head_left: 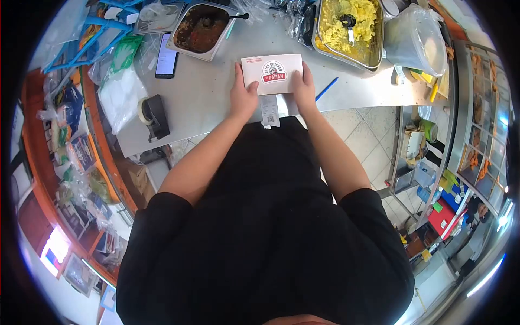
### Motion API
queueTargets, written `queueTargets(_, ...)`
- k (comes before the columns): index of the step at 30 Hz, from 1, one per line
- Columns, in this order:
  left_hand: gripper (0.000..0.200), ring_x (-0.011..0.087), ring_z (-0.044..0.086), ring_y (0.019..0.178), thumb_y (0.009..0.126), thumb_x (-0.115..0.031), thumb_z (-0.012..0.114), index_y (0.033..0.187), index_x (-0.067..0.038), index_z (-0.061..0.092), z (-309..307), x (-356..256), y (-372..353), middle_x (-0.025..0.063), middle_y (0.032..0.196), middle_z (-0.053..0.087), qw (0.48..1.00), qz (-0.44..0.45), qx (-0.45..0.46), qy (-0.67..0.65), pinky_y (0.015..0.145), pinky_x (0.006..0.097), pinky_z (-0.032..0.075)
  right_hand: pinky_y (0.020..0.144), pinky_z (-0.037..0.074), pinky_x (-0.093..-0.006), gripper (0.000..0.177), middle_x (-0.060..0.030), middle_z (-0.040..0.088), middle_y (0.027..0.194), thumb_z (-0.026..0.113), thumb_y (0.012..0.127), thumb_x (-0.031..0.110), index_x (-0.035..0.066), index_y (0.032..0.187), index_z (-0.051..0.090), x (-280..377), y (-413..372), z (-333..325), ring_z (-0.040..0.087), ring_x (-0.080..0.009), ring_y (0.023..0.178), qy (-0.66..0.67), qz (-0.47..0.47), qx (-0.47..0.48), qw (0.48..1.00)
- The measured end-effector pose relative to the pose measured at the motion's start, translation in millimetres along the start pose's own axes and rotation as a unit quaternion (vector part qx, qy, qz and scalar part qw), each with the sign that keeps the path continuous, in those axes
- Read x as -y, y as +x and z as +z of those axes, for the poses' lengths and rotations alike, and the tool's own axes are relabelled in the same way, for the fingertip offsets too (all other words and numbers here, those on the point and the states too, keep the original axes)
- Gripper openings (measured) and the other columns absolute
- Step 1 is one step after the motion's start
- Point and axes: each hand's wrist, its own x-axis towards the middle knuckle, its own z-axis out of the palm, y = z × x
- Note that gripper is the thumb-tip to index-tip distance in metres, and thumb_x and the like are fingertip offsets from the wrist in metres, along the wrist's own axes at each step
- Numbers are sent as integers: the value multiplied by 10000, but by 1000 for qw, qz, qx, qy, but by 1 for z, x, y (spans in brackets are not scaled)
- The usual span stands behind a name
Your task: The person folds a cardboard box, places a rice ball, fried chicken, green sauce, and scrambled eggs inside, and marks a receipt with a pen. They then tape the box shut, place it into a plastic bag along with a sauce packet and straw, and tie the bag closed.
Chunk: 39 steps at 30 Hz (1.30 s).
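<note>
Between my two hands is a white cardboard food box with a red and black "Spicy Chicken" logo on its lid. My left hand grips its left end, thumb on the top face. At the opposite end my right hand holds it the same way; the fingers of both hands are partly hidden behind the box. A printed paper receipt hangs at the table's near edge, just below the box. To the right of my right hand lies a blue pen.
A metal pan of dark red sauce stands back left, beside a phone. Back right are a tray of yellow food and a clear plastic tub. A tape dispenser and plastic bags lie left on the metal table.
</note>
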Motion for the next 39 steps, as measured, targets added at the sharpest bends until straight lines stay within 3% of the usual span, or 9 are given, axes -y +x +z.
queueTargets(4, 691, 335, 527, 1343, 924, -137, 697, 1515, -27, 359, -7, 4, 26, 223, 1460, 524, 987, -103, 98, -70, 1092, 391, 433, 1076, 439, -436, 577, -296, 531, 1385, 551, 988, 164, -32, 1501, 373, 4, 26, -16, 546, -430, 1273, -185, -77, 102, 974)
queueTargets(7, 583, 318, 599, 1253, 904, -168, 723, 1414, -17, 484, 3, -18, 29, 209, 1363, 607, 969, -201, 25, -141, 1037, 382, 472, 1049, 460, -451, 563, -310, 559, 1370, 571, 981, 184, -30, 1470, 390, 21, 33, -16, 586, -441, 1235, -158, 4, 124, 979)
queueTargets(17, 561, 385, 651, 1148, 866, -321, 766, 1271, 20, 580, -34, -50, 39, 236, 1208, 682, 976, -168, 75, 112, 959, 443, 514, 884, 548, -478, 623, -298, 718, 1017, 663, 905, 408, -92, 1264, 572, 118, 46, -44, 695, -438, 1016, -366, -6, 256, 895)
queueTargets(21, 725, 436, 506, 1324, 958, -303, 638, 1502, 45, 307, -19, -54, 24, 318, 1404, 515, 983, -163, 71, 50, 1110, 450, 405, 1102, 419, -460, 826, -380, 542, 1354, 512, 1008, 437, -133, 1521, 206, 79, 28, -35, 534, -499, 1286, -302, 85, 276, 909)
queueTargets(23, 780, 455, 429, 1396, 977, -298, 603, 1556, 40, 206, -11, -25, 6, 339, 1484, 430, 987, -148, 57, 22, 1163, 464, 348, 1176, 256, -586, 791, -298, 351, 1568, 583, 984, 381, -60, 1553, 254, 36, 5, -25, 350, -412, 1467, -356, -90, 139, 920)
queueTargets(25, 883, 483, 235, 1495, 971, -361, 605, 1571, 70, 121, -8, 4, -4, 367, 1594, 211, 977, 105, 31, 184, 1220, 518, 224, 1187, 210, -600, 786, -267, 318, 1597, 605, 965, 385, -19, 1558, 285, 5, 6, -36, 314, -397, 1488, -395, -237, 131, 878)
queueTargets(28, 901, 475, 91, 1534, 952, -400, 627, 1576, 46, 154, -20, -15, -1, 346, 1623, 127, 916, 229, 40, 327, 1225, 600, 137, 1215, 137, -598, 786, -219, 261, 1640, 650, 921, 427, 78, 1561, 356, 19, 15, -43, 248, -386, 1520, -437, -402, 114, 797)
queueTargets(32, 781, 437, 97, 1544, 892, -504, 678, 1541, -164, 406, -45, -36, 10, 185, 1653, 221, 862, 295, 249, 328, 1226, 619, 150, 1223, 135, -604, 810, -209, 241, 1646, 666, 917, 455, 85, 1563, 346, 52, 22, -60, 176, -392, 1542, -451, -409, 308, 731)
queueTargets(39, 603, 420, 169, 1533, 906, -271, 673, 1484, -215, 514, -30, -18, 8, 160, 1608, 349, 867, 329, 165, 335, 1242, 506, 234, 1222, 307, -456, 792, -210, 292, 1619, 725, 849, 240, 131, 1549, 369, 41, 32, -54, 230, -404, 1523, -498, -478, 310, 653)
